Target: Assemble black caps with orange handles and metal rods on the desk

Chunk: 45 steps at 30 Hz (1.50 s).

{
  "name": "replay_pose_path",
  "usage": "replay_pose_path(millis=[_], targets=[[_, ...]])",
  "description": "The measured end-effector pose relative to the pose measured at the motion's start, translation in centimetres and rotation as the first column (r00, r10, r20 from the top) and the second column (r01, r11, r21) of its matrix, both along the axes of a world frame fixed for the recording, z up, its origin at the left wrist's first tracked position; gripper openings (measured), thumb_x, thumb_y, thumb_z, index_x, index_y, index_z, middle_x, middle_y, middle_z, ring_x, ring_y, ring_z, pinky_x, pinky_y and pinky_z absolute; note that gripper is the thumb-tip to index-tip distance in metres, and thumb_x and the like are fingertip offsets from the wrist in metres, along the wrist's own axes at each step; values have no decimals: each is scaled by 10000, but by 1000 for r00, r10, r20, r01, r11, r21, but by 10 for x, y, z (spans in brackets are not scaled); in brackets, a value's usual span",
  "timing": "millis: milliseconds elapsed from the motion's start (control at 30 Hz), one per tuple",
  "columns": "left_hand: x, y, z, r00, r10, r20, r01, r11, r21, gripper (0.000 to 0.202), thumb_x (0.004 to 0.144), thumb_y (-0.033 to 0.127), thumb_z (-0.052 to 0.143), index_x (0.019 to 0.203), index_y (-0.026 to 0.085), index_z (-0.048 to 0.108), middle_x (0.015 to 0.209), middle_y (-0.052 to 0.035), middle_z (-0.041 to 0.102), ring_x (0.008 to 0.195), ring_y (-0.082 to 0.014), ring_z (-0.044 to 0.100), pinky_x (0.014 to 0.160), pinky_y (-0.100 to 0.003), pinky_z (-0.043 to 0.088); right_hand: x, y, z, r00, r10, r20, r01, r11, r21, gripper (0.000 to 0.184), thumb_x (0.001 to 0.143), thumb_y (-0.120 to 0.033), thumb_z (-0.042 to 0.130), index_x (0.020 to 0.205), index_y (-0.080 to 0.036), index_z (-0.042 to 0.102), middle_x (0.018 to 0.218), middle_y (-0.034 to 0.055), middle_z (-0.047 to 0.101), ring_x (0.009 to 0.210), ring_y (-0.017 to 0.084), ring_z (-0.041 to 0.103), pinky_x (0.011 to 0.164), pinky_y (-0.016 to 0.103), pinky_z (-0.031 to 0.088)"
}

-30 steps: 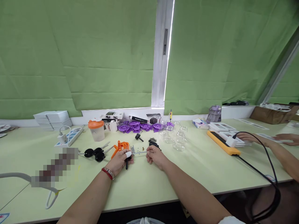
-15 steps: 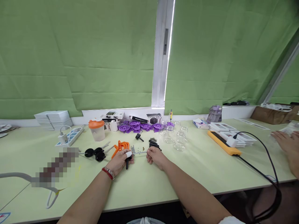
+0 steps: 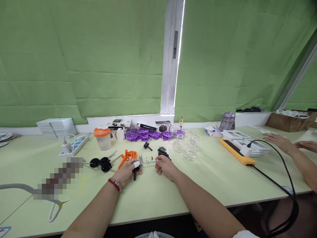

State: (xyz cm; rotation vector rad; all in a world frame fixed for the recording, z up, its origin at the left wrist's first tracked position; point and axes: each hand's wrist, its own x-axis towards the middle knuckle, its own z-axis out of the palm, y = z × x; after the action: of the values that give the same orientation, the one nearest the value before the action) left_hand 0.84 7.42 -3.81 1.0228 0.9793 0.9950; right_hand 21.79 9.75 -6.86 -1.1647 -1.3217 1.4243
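My left hand (image 3: 128,170), with a white wrap on the thumb, is closed around a black plastic piece (image 3: 135,175) whose short stem points down. A thin metal rod (image 3: 148,162) runs sideways from it to my right hand (image 3: 164,167), whose fingers pinch the rod's other end. Just beyond my left hand lie orange curved handles (image 3: 130,154) and a few loose metal rods (image 3: 141,158). Past my right hand rests a pile of black stick-like parts (image 3: 162,153). A similar black piece with a stem (image 3: 147,146) lies farther back.
Purple plastic parts (image 3: 143,134) line the back, with glass jars (image 3: 190,152) to their right. Black round pieces on rods (image 3: 105,163) and an orange-lidded cup (image 3: 102,140) are at left. A yellow power strip (image 3: 235,152) and another person's hand (image 3: 278,142) are at right.
My hands and the rod look almost unmoved. At the right, the other person's hand has shifted left and farther back, and a second hand of theirs now shows.
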Motion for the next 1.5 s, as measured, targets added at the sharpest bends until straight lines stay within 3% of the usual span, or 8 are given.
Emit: replay_pose_path(millis=[200, 667, 933, 1167, 1500], targets=[[1, 0, 0, 1000, 1, -2, -1, 1000, -1, 124, 760, 232, 645, 797, 158, 552, 747, -23, 586, 687, -139, 589, 768, -340, 512, 1, -2, 0, 1000, 14, 9, -14, 999, 29, 34, 822, -156, 462, 831, -186, 450, 655, -15, 569, 476, 97, 541, 425, 217, 408], [0, 1, -1, 1000, -5, -1, 5, 1000, -1, 138, 761, 245, 646, 808, 160, 548, 751, -25, 581, 696, -139, 588, 757, -322, 512, 0, -2, 1, 999, -3, 53, 2, 1000, 11, 185, 894, -223, 398, 732, -169, 469, 618, -4, 573, 450, 83, 524, 431, 215, 410], [0, 0, 0, 1000, -7, -3, 7, 1000, -6, 134, 764, 242, 646, 810, 160, 552, 761, -26, 580, 680, -133, 589, 750, -318, 521, -1, 0, -1, 1000, -4, 23, 4, 1000, 3, 232, 874, -326, 475, 701, -171, 469, 595, -1, 567, 437, 87, 516, 428, 222, 409], [1, -1, 2, 1000, -13, 4, 13, 1000, -6, 132, 764, 239, 638, 809, 160, 543, 766, -31, 572, 701, -139, 579, 760, -324, 517, 2, -3, 2, 1000, 19, -13, -19, 1000, 12, 105, 814, -249, 542, 839, -186, 463, 608, -27, 571, 464, 94, 535, 426, 212, 410], [-1, 0, -1, 1000, -12, 4, 12, 1000, 9, 135, 766, 249, 641, 805, 163, 545, 770, -33, 582, 706, -152, 581, 770, -346, 502, 1, -1, 0, 1000, 19, -1, -19, 999, 29, 90, 826, -237, 505, 778, -175, 461, 636, -6, 588, 452, 93, 533, 423, 222, 407]])
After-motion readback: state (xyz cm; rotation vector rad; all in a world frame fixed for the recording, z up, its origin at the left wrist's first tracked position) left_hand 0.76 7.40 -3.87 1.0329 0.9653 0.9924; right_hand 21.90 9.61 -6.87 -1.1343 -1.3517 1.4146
